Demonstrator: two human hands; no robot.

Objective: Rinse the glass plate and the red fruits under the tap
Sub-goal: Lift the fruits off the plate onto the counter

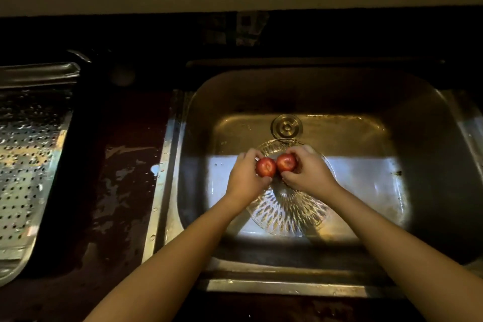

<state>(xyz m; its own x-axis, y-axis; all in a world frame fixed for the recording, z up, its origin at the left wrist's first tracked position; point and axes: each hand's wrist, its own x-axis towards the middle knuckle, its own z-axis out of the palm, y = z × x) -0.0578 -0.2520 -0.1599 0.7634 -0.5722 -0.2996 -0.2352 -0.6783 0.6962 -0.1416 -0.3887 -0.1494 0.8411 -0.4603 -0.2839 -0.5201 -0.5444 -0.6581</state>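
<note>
A patterned glass plate (286, 213) lies flat on the bottom of the steel sink (428, 138). Above its far half I hold two red fruits side by side, touching each other. My left hand (245, 178) grips the left red fruit (265, 167). My right hand (309, 174) grips the right red fruit (286, 162). Both hands cover the far part of the plate. No tap or running water is visible.
The round drain (286, 127) sits just beyond the plate. A wet dark countertop (122, 178) lies left of the sink. A perforated metal drying tray (23, 165) stands at the far left. A wall ledge runs along the back.
</note>
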